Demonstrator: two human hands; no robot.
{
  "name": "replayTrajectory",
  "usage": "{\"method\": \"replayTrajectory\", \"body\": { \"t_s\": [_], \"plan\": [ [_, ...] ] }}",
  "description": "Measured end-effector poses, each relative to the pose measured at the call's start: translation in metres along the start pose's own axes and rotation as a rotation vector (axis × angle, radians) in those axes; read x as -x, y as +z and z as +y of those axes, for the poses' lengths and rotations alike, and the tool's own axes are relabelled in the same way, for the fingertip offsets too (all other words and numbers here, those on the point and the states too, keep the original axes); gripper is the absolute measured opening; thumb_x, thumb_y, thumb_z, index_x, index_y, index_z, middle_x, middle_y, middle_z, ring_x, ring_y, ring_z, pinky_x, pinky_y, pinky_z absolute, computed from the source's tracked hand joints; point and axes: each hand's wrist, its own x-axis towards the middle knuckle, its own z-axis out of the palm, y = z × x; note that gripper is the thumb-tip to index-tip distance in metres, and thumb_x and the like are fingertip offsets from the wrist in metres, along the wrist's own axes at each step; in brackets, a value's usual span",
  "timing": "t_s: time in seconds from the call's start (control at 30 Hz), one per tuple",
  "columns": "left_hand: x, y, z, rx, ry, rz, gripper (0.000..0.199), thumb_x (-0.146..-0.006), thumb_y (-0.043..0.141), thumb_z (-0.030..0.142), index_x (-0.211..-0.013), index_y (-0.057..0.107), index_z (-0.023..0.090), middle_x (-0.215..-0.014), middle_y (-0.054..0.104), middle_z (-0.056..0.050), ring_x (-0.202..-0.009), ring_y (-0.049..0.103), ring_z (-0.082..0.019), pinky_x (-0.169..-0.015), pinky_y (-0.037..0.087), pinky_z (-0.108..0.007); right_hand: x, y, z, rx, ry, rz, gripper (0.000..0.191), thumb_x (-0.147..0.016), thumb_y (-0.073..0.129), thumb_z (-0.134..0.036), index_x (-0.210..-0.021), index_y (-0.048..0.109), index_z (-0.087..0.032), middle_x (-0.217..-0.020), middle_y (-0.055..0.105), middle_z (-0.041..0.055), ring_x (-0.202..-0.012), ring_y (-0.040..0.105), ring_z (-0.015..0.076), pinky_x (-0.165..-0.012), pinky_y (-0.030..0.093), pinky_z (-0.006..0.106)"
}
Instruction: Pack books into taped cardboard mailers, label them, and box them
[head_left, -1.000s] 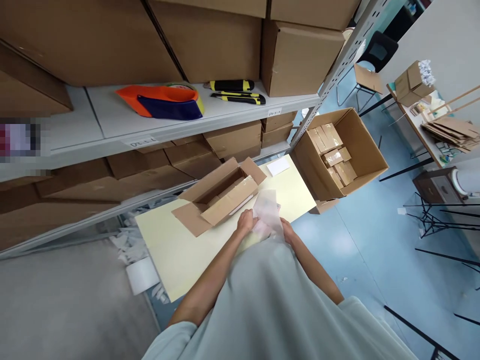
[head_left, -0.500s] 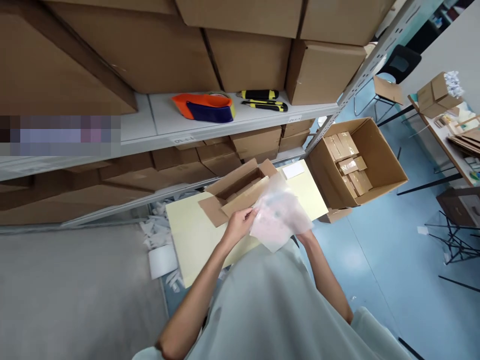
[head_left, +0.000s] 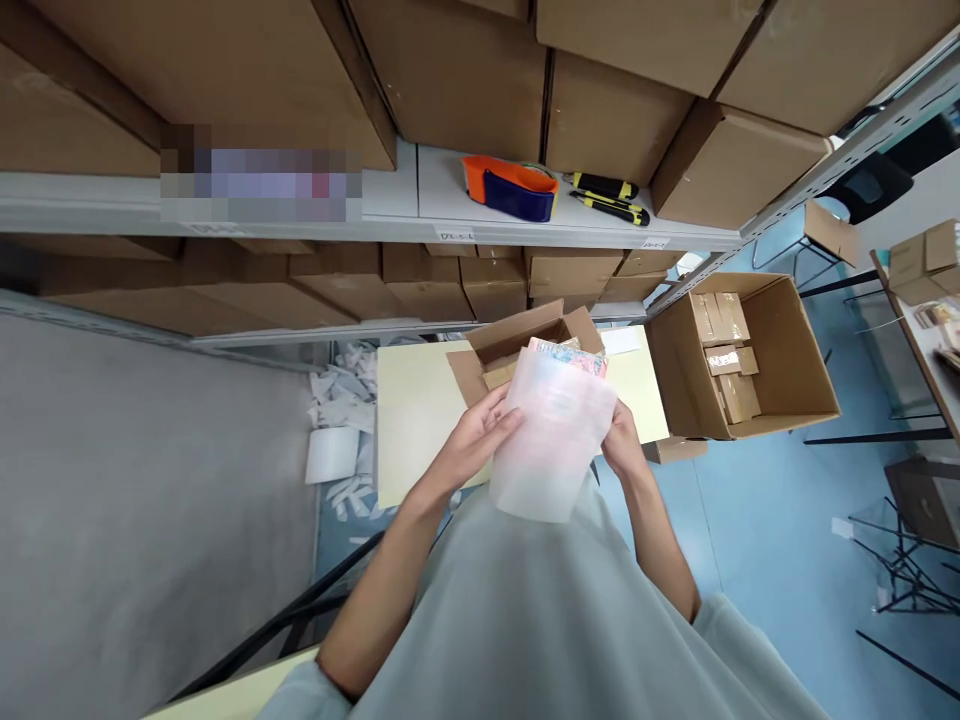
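Observation:
In front of my body both hands hold a translucent white pouch or wrapper (head_left: pixel 555 430). The edge of a flat item with a colourful print (head_left: pixel 570 356) sticks out of its top, and pink shows through the wrapper. My left hand (head_left: pixel 484 435) grips the left edge with its thumb on the near face. At the right edge, my right hand (head_left: pixel 621 440) has its fingers closed on it, partly hidden behind. Just beyond the wrapper stands a small open cardboard box (head_left: pixel 517 326) with its flaps spread, resting on a pale yellow board (head_left: pixel 416 400).
On the shelf (head_left: pixel 435 190) lie an orange and blue tape dispenser (head_left: pixel 517 192) and yellow-black utility knives (head_left: pixel 607 195). A large open carton (head_left: pixel 795 350) to the right holds several small boxes. White paper scraps (head_left: pixel 341 390) and a white roll (head_left: pixel 331 455) lie left of the board.
The wrapper has turned flatter and more upright, and the printed edge now shows at its top. My right hand has moved up along its side. The camera view has turned left.

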Motion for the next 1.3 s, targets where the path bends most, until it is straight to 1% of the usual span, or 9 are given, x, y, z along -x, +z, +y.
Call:
{"method": "replayTrajectory", "body": {
  "t_s": [0.2, 0.4, 0.47, 0.57, 0.77, 0.93, 1.03, 1.17, 1.3],
  "plan": [
    [0.001, 0.009, -0.021, 0.224, -0.198, 0.236, 0.072, -0.063, 0.096, 0.067, -0.107, 0.077, 0.013, -0.097, 0.082, -0.011, -0.08, 0.076, -0.026, -0.067, 0.059, -0.03, 0.002, 0.02, -0.002, 0.172, -0.095, -0.125, 0.031, -0.086, 0.077, -0.041, -0.109, 0.079, -0.021, -0.112, 0.082, 0.0056, -0.102, 0.075, 0.0268, -0.096, 0.061, 0.04],
    [0.003, 0.008, -0.041, 0.374, -0.206, 0.422, 0.073, -0.055, 0.101, 0.061, -0.104, 0.076, 0.013, -0.089, 0.081, -0.008, -0.074, 0.075, -0.022, -0.066, 0.059, -0.03, 0.01, 0.017, 0.012, 0.366, -0.18, -0.029, 0.032, -0.088, 0.073, -0.043, -0.113, 0.077, -0.023, -0.131, 0.071, 0.0107, -0.125, 0.065, 0.0271, -0.101, 0.058, 0.038],
    [0.003, 0.008, -0.043, 0.394, -0.176, 0.448, 0.073, -0.057, 0.1, 0.062, -0.105, 0.076, 0.014, -0.09, 0.082, -0.008, -0.077, 0.076, -0.023, -0.069, 0.06, -0.03, 0.013, 0.015, 0.014, 0.298, -0.154, -0.094, 0.03, -0.089, 0.073, -0.045, -0.11, 0.076, -0.024, -0.129, 0.072, 0.0099, -0.125, 0.066, 0.0267, -0.103, 0.056, 0.038],
    [0.004, 0.008, -0.045, 0.4, -0.15, 0.442, 0.07, -0.061, 0.098, 0.064, -0.107, 0.077, 0.014, -0.096, 0.082, -0.009, -0.083, 0.078, -0.024, -0.071, 0.061, -0.029, 0.017, 0.015, 0.013, 0.18, -0.034, -0.206, 0.03, -0.091, 0.07, -0.051, -0.098, 0.076, -0.023, -0.102, 0.076, 0.005, -0.099, 0.07, 0.0239, -0.09, 0.058, 0.036],
    [0.006, 0.006, -0.045, 0.347, -0.145, 0.331, 0.073, -0.059, 0.101, 0.058, -0.113, 0.076, 0.015, -0.107, 0.083, -0.012, -0.092, 0.078, -0.027, -0.075, 0.063, -0.032, 0.024, 0.02, 0.005, 0.334, -0.071, -0.003, 0.058, -0.098, 0.054, -0.07, -0.065, 0.057, -0.022, -0.065, 0.057, -0.0003, -0.07, 0.056, 0.0182, -0.067, 0.049, 0.03],
    [0.006, 0.014, -0.039, 0.237, -0.015, 0.433, 0.073, -0.067, 0.097, 0.06, -0.119, 0.075, 0.015, -0.117, 0.082, -0.013, -0.105, 0.077, -0.03, -0.088, 0.063, -0.037, 0.03, 0.029, -0.005, 0.327, -0.088, -0.025, 0.045, -0.084, 0.079, -0.063, -0.098, 0.073, -0.02, -0.095, 0.077, 0.005, -0.091, 0.071, 0.0252, -0.083, 0.058, 0.035],
    [0.004, 0.019, -0.035, 0.198, 0.036, 0.455, 0.074, -0.067, 0.096, 0.061, -0.121, 0.074, 0.015, -0.123, 0.081, -0.014, -0.112, 0.076, -0.032, -0.096, 0.063, -0.041, 0.031, 0.036, -0.01, 0.304, -0.133, 0.053, 0.047, -0.087, 0.079, -0.058, -0.114, 0.075, -0.019, -0.115, 0.08, 0.0097, -0.108, 0.073, 0.0293, -0.097, 0.06, 0.04],
    [0.001, 0.023, -0.034, 0.141, 0.042, 0.455, 0.074, -0.071, 0.092, 0.065, -0.121, 0.073, 0.015, -0.124, 0.08, -0.015, -0.113, 0.076, -0.034, -0.095, 0.063, -0.043, 0.025, 0.035, -0.015, 0.224, -0.086, 0.092, 0.079, -0.08, 0.087, -0.057, -0.146, 0.064, -0.021, -0.141, 0.073, 0.0127, -0.128, 0.07, 0.0321, -0.11, 0.058, 0.046],
    [-0.006, 0.024, -0.047, 0.052, 0.041, 0.322, 0.069, -0.075, 0.087, 0.069, -0.116, 0.073, 0.016, -0.118, 0.081, -0.014, -0.108, 0.077, -0.034, -0.091, 0.064, -0.044, 0.014, 0.02, -0.012, 0.231, 0.14, -0.008, 0.066, -0.07, 0.093, -0.06, -0.117, 0.079, -0.016, -0.119, 0.083, 0.0135, -0.114, 0.076, 0.0362, -0.098, 0.063, 0.047]
  ]
}}
